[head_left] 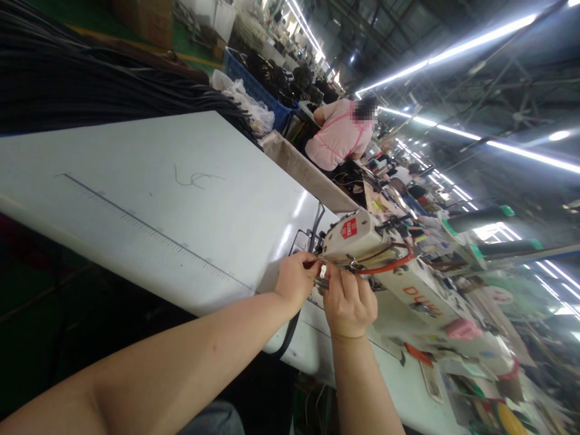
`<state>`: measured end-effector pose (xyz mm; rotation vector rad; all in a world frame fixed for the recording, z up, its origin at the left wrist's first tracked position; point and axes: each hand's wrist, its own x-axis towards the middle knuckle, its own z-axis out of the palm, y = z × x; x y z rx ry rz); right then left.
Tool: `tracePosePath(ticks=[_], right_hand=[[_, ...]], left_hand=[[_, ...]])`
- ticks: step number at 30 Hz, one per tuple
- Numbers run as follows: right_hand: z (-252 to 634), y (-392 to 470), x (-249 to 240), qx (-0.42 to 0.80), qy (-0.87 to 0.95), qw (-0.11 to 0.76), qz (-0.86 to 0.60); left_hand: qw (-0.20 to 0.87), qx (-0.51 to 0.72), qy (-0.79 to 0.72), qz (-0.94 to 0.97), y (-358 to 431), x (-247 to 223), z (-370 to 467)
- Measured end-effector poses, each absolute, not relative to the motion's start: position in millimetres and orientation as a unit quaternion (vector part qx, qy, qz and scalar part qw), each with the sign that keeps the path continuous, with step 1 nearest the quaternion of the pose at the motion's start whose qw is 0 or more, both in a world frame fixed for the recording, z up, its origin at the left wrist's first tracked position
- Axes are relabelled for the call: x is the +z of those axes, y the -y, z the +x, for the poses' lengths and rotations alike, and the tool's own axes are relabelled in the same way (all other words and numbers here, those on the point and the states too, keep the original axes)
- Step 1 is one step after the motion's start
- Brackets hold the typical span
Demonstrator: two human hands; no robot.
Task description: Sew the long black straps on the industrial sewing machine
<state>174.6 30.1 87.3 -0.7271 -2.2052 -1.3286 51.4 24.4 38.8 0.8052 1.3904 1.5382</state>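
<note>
Head view: from our hands, the worktop point(194, 211) spreads toward ten o'clock; our left hand point(294, 279) and right hand point(351, 302) pinch, each grip closed, on what we cannot tell; the sewing machine point(396, 296) stands beside them at three o'clock.

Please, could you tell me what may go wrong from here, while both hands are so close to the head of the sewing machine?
First, the fingertips of the left hand and right hand are close together below the head of the sewing machine; if it started now, they might be hurt. Second, the black strap hangs over the edge of the white table, so a forearm could perhaps catch it and pull it.
</note>
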Motion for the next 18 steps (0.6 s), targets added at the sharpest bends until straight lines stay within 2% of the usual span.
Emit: tracePosePath(ticks=[5, 18], right_hand=[[176.4, -32.1, 85.8, -0.488, 0.804, 0.228, -0.252], [173.4, -28.5, 87.2, -0.497, 0.802, 0.197, -0.266]], left_hand=[[0.43, 0.629, -0.564, 0.317, -24.6, 37.7, 51.9], [0.493, 0.617, -0.535, 0.301, -29.7, 35.3, 50.7]])
